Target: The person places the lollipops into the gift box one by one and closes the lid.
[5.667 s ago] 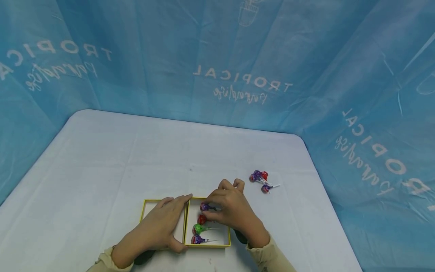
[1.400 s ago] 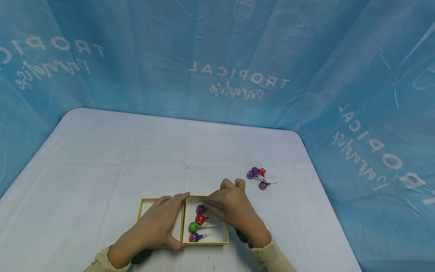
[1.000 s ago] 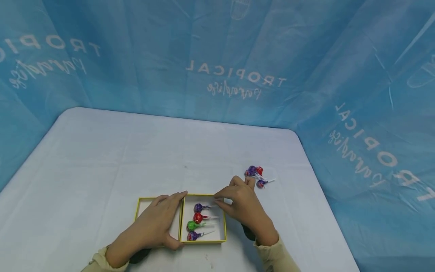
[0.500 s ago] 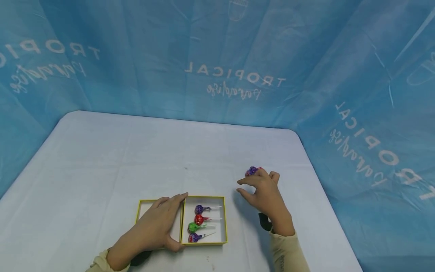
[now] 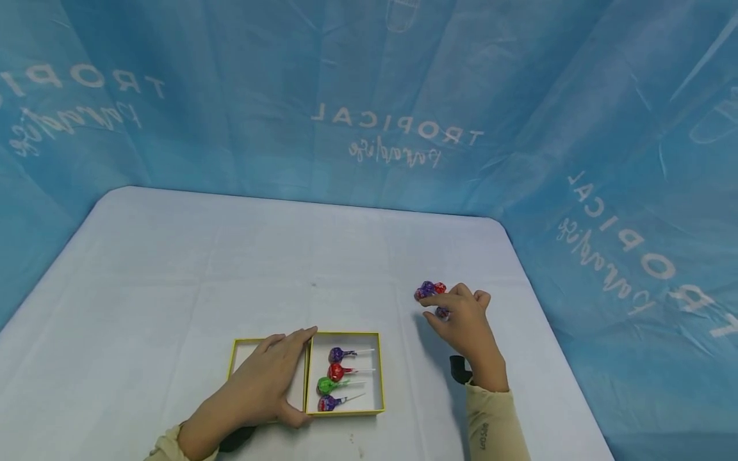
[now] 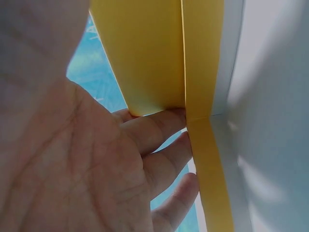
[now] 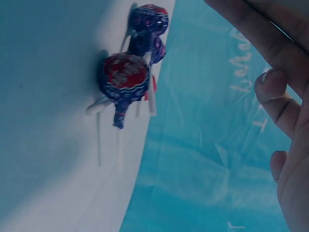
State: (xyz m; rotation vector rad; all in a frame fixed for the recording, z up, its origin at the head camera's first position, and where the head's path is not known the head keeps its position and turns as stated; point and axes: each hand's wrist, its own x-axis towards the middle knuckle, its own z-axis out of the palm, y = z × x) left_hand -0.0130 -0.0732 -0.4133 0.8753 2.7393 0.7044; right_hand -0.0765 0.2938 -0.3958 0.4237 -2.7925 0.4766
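The left hand [image 5: 262, 384] was spread wide across the left tray [image 5: 249, 340] beside the right tray [image 5: 382, 374], gripping it between thumb at the near edge and fingers at the far edge. Both trays were yellow-rimmed and white inside; the walls looked like light, stiff card, easily dented by a hard squeeze. In the right tray lay four wrapped lollipops, from near to far: a blue-purple lollipop [image 5: 327, 403], a green lollipop [image 5: 325, 385], a red lollipop [image 5: 336, 372] and a dark purple lollipop [image 5: 336, 355], sticks to the right.

Beyond, the right hand [image 5: 468, 323] held nothing, thumb and forefinger apart above the white tablecloth [image 5: 259, 256], close to a loose lollipop [image 7: 126, 72] and a small cluster of lollipops [image 5: 427, 288]. Each should prove light and hard, its wrapper slightly slick; the thin stick or twisted neck seemed the best place to pinch. Wrapper print was too blurred to read, as were dark letters on the right sleeve [image 5: 496, 422]. Farthest, the blue backdrop [image 5: 369, 64] read "TROPICAL Paradise", mirrored.
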